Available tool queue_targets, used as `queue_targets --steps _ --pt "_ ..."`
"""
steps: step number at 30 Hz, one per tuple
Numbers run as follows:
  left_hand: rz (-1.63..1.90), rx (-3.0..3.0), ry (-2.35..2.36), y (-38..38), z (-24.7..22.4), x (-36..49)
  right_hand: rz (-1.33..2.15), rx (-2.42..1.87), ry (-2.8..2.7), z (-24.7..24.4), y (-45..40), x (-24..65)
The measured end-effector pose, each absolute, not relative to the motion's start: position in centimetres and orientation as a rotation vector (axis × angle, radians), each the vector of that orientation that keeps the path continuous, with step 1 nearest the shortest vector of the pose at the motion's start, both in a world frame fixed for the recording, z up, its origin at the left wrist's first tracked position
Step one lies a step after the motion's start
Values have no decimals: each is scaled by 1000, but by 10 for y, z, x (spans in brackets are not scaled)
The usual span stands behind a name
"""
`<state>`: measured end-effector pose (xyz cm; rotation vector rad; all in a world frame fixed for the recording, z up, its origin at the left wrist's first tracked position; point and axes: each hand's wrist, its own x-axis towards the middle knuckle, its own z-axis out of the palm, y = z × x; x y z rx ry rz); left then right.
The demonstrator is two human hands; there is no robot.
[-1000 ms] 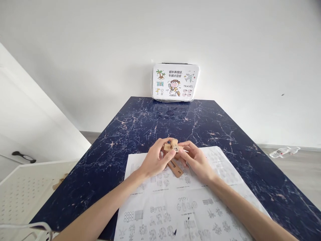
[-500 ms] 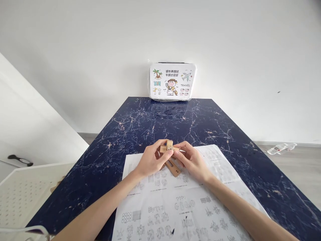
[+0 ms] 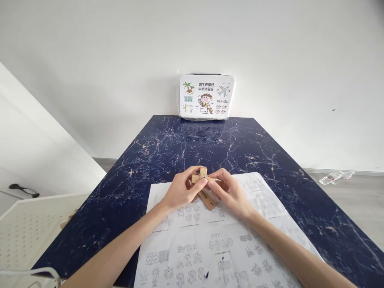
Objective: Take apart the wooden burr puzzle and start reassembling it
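Note:
Both hands meet over the upper part of a printed paper sheet (image 3: 222, 240). Between my left hand (image 3: 181, 188) and my right hand (image 3: 229, 192) is a small cluster of crossed wooden pieces (image 3: 203, 173), with dark marks on the front piece. My left thumb presses its front, and the fingers curl round its left side. The right thumb and fingers pinch its right side. Below it, a flat wooden piece (image 3: 208, 201) with a slot and a "2" lies slanted on the paper, its upper end hidden by the hands.
A white printed case (image 3: 207, 97) in clear wrap stands against the wall at the far edge of the dark blue marbled table (image 3: 204, 148). Left of the table is a white perforated tray (image 3: 33, 228). Clear plastic bottles (image 3: 331, 177) lie on the floor at right.
The cluster has turned slightly between the fingers, and more of its right arm shows. Both hands keep nearly the same place and hold.

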<state>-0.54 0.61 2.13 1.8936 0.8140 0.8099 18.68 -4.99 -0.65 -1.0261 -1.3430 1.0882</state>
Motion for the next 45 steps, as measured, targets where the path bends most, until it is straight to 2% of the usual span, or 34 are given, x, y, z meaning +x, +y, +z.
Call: queue_targets --steps 20,29,36,45 --pt "968 1528 788 16 23 -8 1170 -1006 -1407 -6 -50 187" --pt "986 1523 871 20 14 -5 909 -1309 -1273 -10 -37 197" --pt "972 1484 838 17 13 -3 700 -1466 -1492 -10 -37 200" --pt "953 1513 814 12 17 -2 485 -1445 -1788 -16 -38 197"
